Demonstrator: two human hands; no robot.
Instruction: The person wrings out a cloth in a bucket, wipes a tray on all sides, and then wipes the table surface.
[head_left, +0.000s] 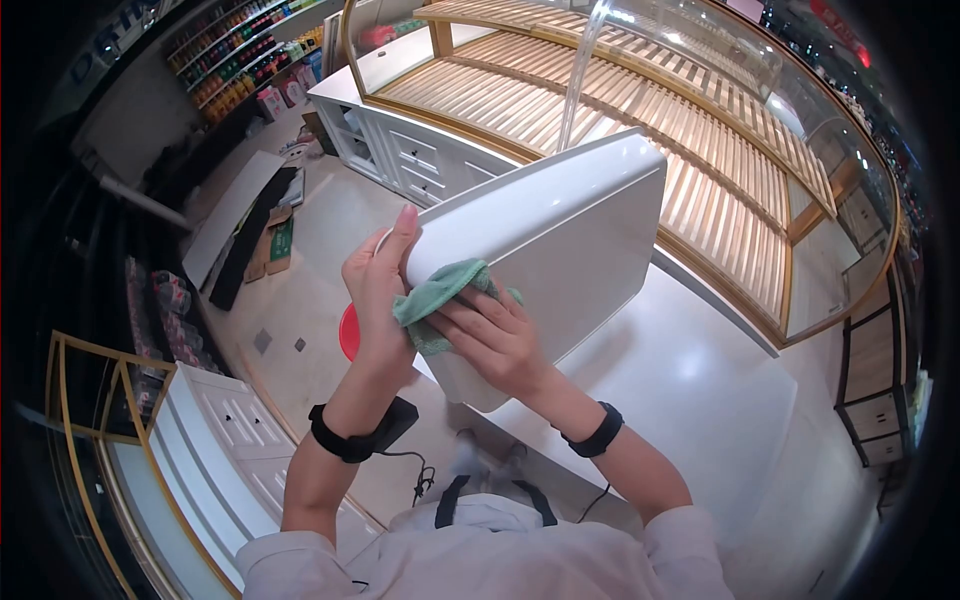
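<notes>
A glossy white panel (570,250) with a raised rounded edge is held up at a tilt in front of me. My left hand (378,285) grips its near left corner, thumb up along the end. A green cloth (445,297) lies bunched over the lower left part of the panel. Fingers of my right hand (497,342) press that cloth against the panel's face. Part of the left fingers is hidden behind the panel.
Beyond the panel stands a glass display case (700,150) with slatted wooden shelves on a white cabinet (400,150). A white counter (690,400) runs below right. Part of a red round object (349,332) shows left of my wrist. Flattened cardboard (268,245) lies on the floor.
</notes>
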